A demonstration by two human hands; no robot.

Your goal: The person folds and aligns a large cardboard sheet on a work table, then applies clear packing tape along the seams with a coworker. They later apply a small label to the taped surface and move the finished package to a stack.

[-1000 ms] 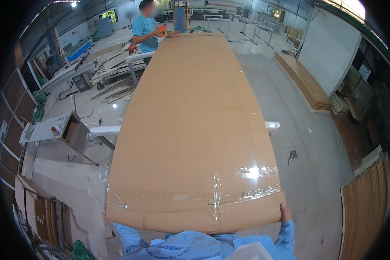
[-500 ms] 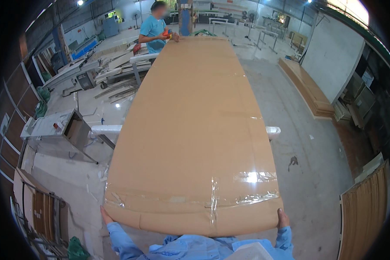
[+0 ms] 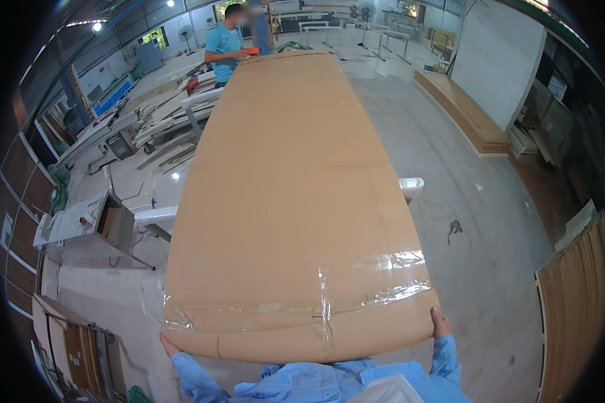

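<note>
A long flat panel wrapped in brown cardboard (image 3: 282, 201) stretches away from me, its near end close to my body. Strips of clear tape (image 3: 325, 305) cross the cardboard near this end. At the near left corner my left hand (image 3: 169, 345) grips the panel's edge. My right hand (image 3: 441, 323) holds the near right edge, thumb up along the side. The other fingers of both hands are mostly hidden by the panel. Plastic-wrapped support bars (image 3: 156, 216) jut out from beneath it on both sides.
A co-worker in a blue shirt (image 3: 223, 46) stands at the far left end with an orange-red object (image 3: 251, 51). A grey metal table (image 3: 81, 221) and scrap boards (image 3: 171, 131) lie left. Stacked brown panels (image 3: 464, 114) and upright boards (image 3: 575, 295) stand right.
My view has shifted, so the far end of the panel appears further left and higher. Both hands keep their hold at the near corners. The co-worker's hands have drawn back from the panel's end.
</note>
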